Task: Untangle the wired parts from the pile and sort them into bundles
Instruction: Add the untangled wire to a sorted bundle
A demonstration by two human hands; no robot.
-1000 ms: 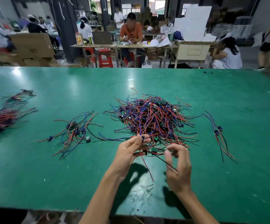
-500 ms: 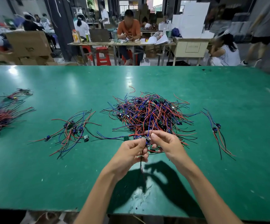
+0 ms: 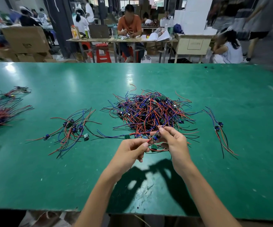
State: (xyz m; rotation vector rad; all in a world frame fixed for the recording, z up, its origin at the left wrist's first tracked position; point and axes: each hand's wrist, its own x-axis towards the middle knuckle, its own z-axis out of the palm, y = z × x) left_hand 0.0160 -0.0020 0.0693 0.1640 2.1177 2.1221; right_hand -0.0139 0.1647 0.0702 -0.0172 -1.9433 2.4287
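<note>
Wired part (image 3: 155, 137) held just above the tabletop (image 3: 230, 177) at the near edge of the main pile (image 3: 150, 112). Left hand (image 3: 130, 152) pinches its red lead; right hand (image 3: 173, 141) fingers curl round the component end. Leads look threaded into the pile. Risk: a sharp pull drags neighbours along or strains a lead. Sorted bundle (image 3: 72, 128) left, smaller bundle (image 3: 219, 128) right.

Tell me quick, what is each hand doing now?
Left hand: pinching a red wire.
Right hand: pinching the wired part near the pile.
</note>
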